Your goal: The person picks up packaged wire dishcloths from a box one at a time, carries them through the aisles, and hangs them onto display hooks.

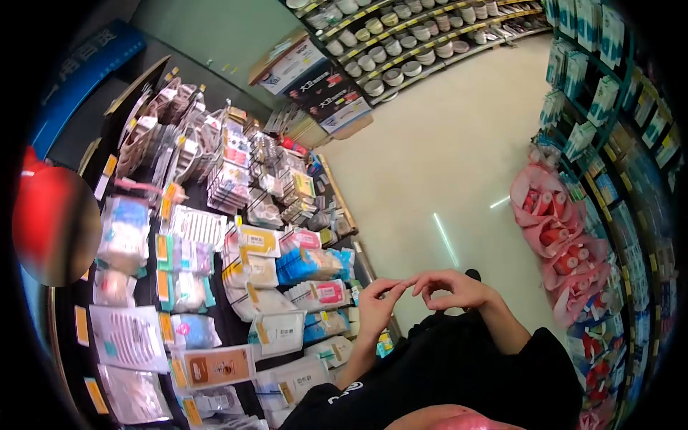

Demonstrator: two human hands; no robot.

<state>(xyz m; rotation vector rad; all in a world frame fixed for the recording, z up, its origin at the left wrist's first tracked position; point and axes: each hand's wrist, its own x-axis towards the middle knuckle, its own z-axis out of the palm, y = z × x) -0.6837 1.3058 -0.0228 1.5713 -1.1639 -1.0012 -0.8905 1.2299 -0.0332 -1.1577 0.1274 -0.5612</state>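
Note:
My left hand (380, 304) is raised in front of my dark shirt, its thumb and fingers pinched together. From the right, my right hand (453, 289) meets it, its fingers bent and its thumb curled round into a loop. The fingertips of both hands touch. Anything between them is too small or hidden to make out. Nearest to my left hand, on its left, are hanging packets on a display rack, among them a white packet (278, 334) and a blue packet (309, 265).
Packaged goods on hooks fill the left side, with stacked cartons (326, 89) behind. Shelves of bowls (393, 77) stand at the back. Pink-wrapped bundles (552, 233) and another rack line the right. Between them runs a pale, shiny floor (437, 158). A red, blurred shape is at the far left.

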